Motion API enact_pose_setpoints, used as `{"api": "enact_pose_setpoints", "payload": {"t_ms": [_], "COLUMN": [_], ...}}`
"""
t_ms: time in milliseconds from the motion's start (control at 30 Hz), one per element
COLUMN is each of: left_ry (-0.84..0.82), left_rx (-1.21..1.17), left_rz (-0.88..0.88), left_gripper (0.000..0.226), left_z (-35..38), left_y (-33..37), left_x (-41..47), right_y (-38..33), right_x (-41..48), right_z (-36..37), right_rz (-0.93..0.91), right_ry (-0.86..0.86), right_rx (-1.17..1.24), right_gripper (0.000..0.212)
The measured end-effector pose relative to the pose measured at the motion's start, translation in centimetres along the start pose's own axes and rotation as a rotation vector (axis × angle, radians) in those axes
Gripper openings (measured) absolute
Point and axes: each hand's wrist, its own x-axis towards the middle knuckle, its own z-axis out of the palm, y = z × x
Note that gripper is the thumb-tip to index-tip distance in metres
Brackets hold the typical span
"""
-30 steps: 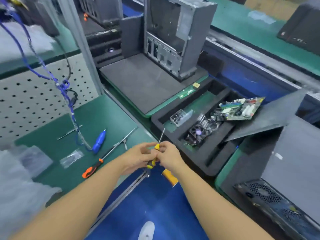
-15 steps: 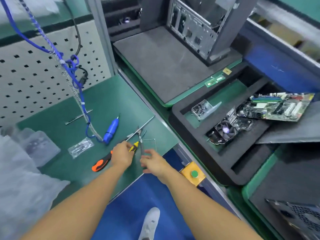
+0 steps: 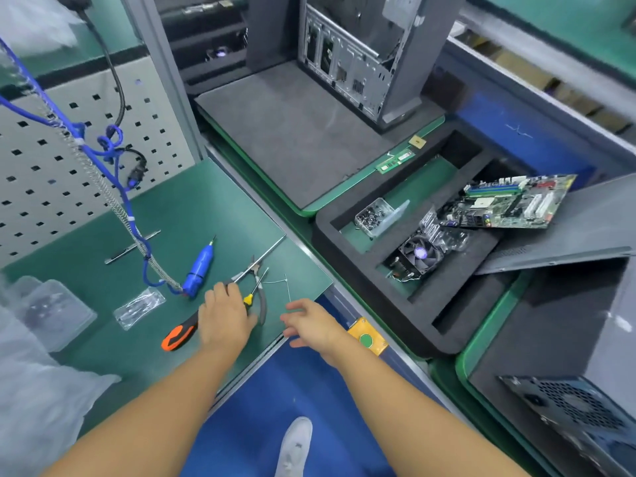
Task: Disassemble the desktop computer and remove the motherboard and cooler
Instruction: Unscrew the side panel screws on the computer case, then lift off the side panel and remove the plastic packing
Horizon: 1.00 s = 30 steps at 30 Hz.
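Green mat at lower left of the frame is the tool rest.

1. Left hand: lies palm down on the mat, over the shaft of the orange-and-black screwdriver. The yellow-handled screwdriver and the pliers emerge just beside its fingers. The fingertips are covered by the back of the hand, so it cannot be told whether it is gripping the yellow-handled tool or has let it go.
2. Right hand: fingers relaxed and spread at the mat edge, grasping nothing.
3. Change: one second ago both hands were joined around the yellow-handled screwdriver, held clear of the bench. They are now apart and down at the mat, with that tool among the others. Judgement: the tool is being put away.
4. Task parts: the motherboard lies tilted at centre right, propped across the foam tray and a grey side panel. The cooler sits fan up in a tray compartment below it. The computer case stands upright at upper centre, well apart from both. Judgement: removal looks complete.
5. Limits of view: the case top is cut off and its interior is mostly unseen. A thin wire between the hands cannot be identified. A second case is cropped at lower right.
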Motion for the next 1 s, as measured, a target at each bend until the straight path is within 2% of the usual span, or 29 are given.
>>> {"api": "enact_pose_setpoints", "payload": {"t_ms": [100,167,233,367,533,800,900,933,1000], "left_ry": [0.032,-0.029,-0.089,-0.082,-0.131,-0.179,-0.162,-0.158,-0.114], "left_rx": [-0.193,-0.379,-0.429,-0.530,-0.626,-0.679,-0.624,-0.569,-0.355], "left_rz": [0.114,0.221,0.361,0.576,0.753,1.142,1.412,1.499,1.645], "left_gripper": [0.033,0.019,0.023,0.023,0.019,0.019,0.016,0.021,0.043], "left_z": [-2.1,-3.8,-5.6,-9.1,-11.9,-13.0,-12.4,-12.0,-11.1], "left_y": [2.0,4.4,7.7,15.6,24.7,37.5,41.3,42.3,44.1], "left_x": [0.0,-0.3,-0.8,-2.5,-6.4,-17.1,-21.1,-22.2,-23.8], "right_y": [-0.7,-1.2,-1.6,-1.8,0.0,7.3,11.2,12.6,15.7], "right_x": [-1.9,-3.4,-5.3,-9.0,-15.4,-27.8,-31.7,-32.7,-34.4], "right_z": [-1.5,-3.0,-4.8,-9.7,-16.5,-24.6,-26.5,-27.2,-28.6], "right_rz": [-0.025,-0.049,-0.067,-0.118,-0.133,-0.151,-0.126,-0.115,-0.084], "right_ry": [0.013,0.022,0.060,0.229,0.437,1.022,1.138,1.154,1.145], "right_rx": [0.009,-0.014,-0.054,-0.138,-0.185,-0.046,-0.035,-0.054,-0.215], "right_gripper": [0.028,0.024,0.021,0.024,0.021,0.019,0.015,0.014,0.021]}}
